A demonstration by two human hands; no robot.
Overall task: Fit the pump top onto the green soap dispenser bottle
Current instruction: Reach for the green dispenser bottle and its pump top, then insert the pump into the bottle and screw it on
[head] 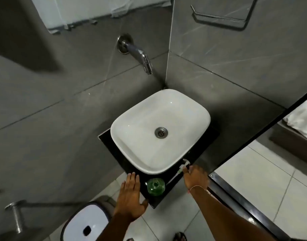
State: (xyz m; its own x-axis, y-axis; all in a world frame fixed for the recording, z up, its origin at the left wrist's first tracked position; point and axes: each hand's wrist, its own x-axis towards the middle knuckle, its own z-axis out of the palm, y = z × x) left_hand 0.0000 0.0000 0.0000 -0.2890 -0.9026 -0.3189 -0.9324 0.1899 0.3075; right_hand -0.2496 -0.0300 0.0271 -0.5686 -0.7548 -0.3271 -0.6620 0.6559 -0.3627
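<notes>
Two risks stand out: the right hand (195,178) pinches the pump top (184,165), its tube trailing toward the green bottle (156,186) just before the sink (201,117), and may topple it, since the spread left hand (131,197) lies flat beside, not steadying it.

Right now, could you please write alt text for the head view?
A right hand touches a pump top lying on a black counter beside an open green bottle. The left hand rests flat near a white basin.
</notes>
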